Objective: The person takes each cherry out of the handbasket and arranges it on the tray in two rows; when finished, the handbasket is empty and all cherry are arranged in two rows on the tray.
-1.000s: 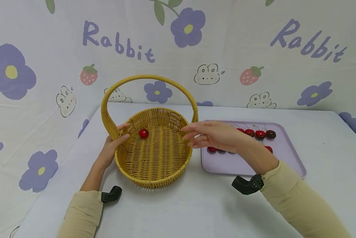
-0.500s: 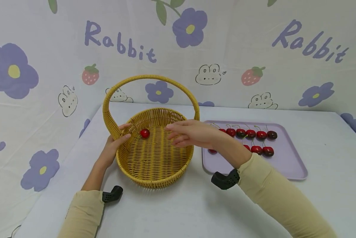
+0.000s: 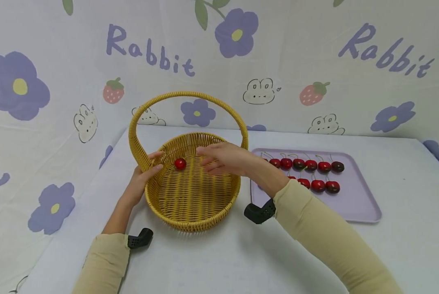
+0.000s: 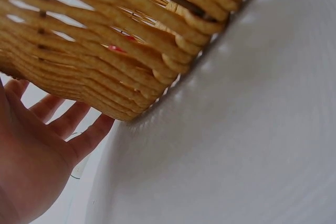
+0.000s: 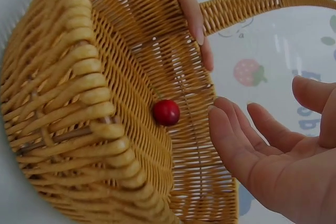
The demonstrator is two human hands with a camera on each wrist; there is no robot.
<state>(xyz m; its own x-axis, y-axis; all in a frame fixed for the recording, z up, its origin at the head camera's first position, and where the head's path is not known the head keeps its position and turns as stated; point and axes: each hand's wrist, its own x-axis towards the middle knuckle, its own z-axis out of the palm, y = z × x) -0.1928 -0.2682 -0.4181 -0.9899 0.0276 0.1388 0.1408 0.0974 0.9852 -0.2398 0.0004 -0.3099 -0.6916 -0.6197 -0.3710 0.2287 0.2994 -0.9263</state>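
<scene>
A yellow woven basket (image 3: 191, 225) with a tall arched handle stands on the table. My left hand (image 3: 136, 185) grips its left side at the foot of the handle, thumb over the rim. In the left wrist view, the fingers of the left hand (image 4: 39, 156) lie along the outer wall. One red cherry (image 3: 180, 164) rests inside on the woven bottom, toward the left wall. Over the right half of the basket hovers my right hand (image 3: 227, 159). The right wrist view shows that hand's loosely bent fingers (image 5: 228, 140) apart from the cherry (image 5: 166, 113), holding nothing.
To the right lies a lilac tray (image 3: 362, 210) bearing two rows of dark red cherries (image 3: 324, 167) with green stems; my right forearm hides part of it. A patterned cloth (image 3: 212, 77) hangs behind the white table (image 3: 205, 265).
My right hand has moved left, from the basket's right rim to above its inside, uncovering more cherries on the tray. The left hand keeps its place on the basket.
</scene>
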